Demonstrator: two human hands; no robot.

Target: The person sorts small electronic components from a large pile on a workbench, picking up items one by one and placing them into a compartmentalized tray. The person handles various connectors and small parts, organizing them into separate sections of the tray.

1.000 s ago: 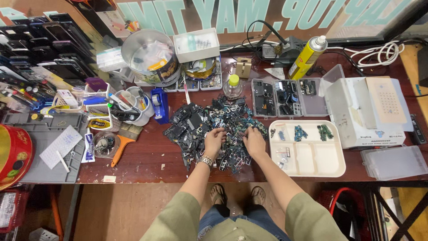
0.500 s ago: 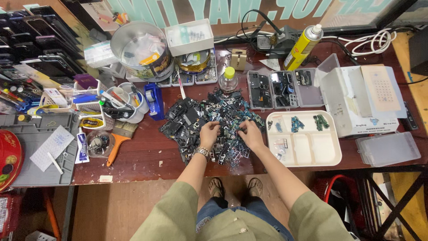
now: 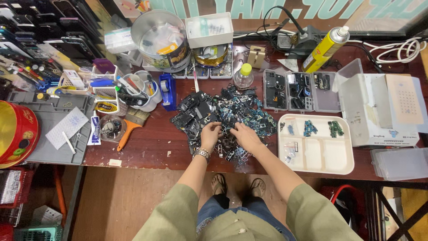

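Heap of small electronic parts (image 3: 223, 114), dark boards with blue-green pieces, lay mid-table, just ahead of the person. Heap ran longest left to right, from near the blue tape dispenser (image 3: 166, 91) toward the cream compartment tray (image 3: 327, 163). Both hands sat at its near edge, so the bulk of the parts lay straight beyond the fingertips, away from the body.

Left hand (image 3: 209, 134): fingers curled down into the parts, wristwatch (image 3: 202, 154) at the wrist. Right hand (image 3: 245, 137): fingers bent, tips pointing left and meeting the left hand over the heap's near middle. Both appeared to pinch a small piece between them, but the piece itself was too small to make out. Neither hand was clearly nearer the heap; the right was nearer the tray.

Tray held a few blue and green pieces in its upper compartments. Grey lidded parts box (image 3: 296, 91) stood just behind it. Yellow spray can (image 3: 324, 43) lay tilted at the back. Table (image 3: 151, 149) showed bare reddish wood left of the heap.
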